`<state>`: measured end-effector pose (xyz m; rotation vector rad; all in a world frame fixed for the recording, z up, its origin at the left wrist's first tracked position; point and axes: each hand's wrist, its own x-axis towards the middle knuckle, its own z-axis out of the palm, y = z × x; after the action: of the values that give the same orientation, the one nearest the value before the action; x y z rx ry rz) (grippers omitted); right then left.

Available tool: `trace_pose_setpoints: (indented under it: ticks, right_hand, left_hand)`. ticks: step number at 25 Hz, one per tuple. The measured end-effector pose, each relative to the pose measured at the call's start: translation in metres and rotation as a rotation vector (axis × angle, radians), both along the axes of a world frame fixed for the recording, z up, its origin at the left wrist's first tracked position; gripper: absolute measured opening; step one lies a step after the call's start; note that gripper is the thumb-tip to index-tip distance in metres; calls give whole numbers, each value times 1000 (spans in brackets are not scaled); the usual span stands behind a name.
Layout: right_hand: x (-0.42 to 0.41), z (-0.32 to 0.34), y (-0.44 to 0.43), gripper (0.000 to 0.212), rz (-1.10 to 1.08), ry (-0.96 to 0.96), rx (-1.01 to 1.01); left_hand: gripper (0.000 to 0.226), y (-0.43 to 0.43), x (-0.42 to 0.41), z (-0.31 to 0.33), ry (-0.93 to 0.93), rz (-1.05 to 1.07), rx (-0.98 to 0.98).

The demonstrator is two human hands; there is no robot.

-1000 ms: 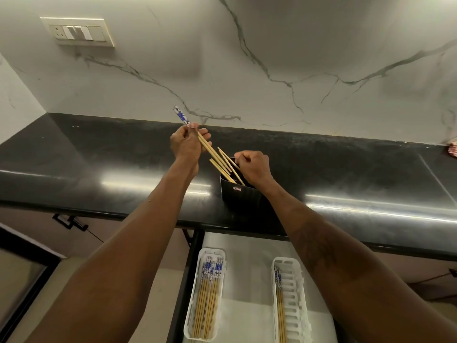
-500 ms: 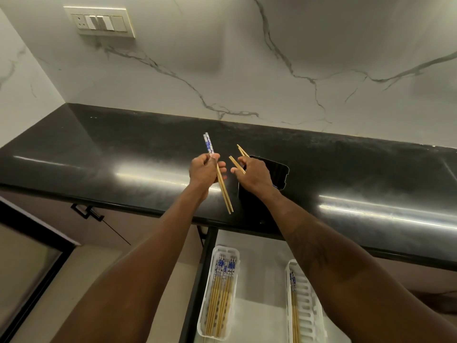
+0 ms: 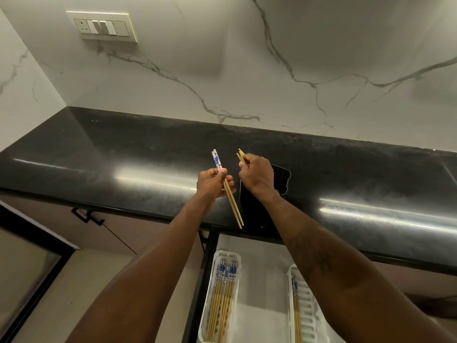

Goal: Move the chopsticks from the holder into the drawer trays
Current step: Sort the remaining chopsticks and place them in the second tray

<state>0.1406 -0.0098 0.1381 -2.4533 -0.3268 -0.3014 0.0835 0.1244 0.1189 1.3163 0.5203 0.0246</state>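
My left hand (image 3: 212, 182) grips a pair of bamboo chopsticks (image 3: 231, 200) with blue-and-white tops, their tips pointing down toward the counter's front edge. My right hand (image 3: 257, 175) holds another pair of chopsticks (image 3: 240, 154), only the plain ends showing above the fist. Right behind that hand stands the black holder (image 3: 280, 178) on the counter. Below, in the open drawer, a white left tray (image 3: 217, 263) holds several chopsticks (image 3: 222, 293), and a white slotted right tray (image 3: 311, 308) holds a few chopsticks (image 3: 296, 310).
The black stone counter (image 3: 123, 154) runs left to right under a white marble wall with a switch plate (image 3: 105, 27). A cabinet handle (image 3: 86, 216) sits under the counter at left. The drawer's black frame (image 3: 205, 268) borders the left tray.
Both hands have lifted chopsticks out of the holder. The left hand has swung its pair from slanting into the holder to pointing tips-down, clear of it.
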Motion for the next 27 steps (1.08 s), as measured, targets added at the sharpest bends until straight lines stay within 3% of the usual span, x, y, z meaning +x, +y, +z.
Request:
trace_pose_setpoints:
  ticks: [8,17,21,27]
  right_hand:
    - [-18,37,-31,14,47,-184,256]
    - [-55,72,-77,11,-84,-295,650]
    - [-70,62,-91,10,-170,-163,789]
    - [-96,40,-124,10,-88,125,894]
  left_hand:
    - [18,-41,-12,22,-14,1,-205]
    - [11,-100,-31,57,2,74,-438]
    - [15,-120,-32,66,-13,124,-509]
    - [10,-125,-34,74,-63,228,-510]
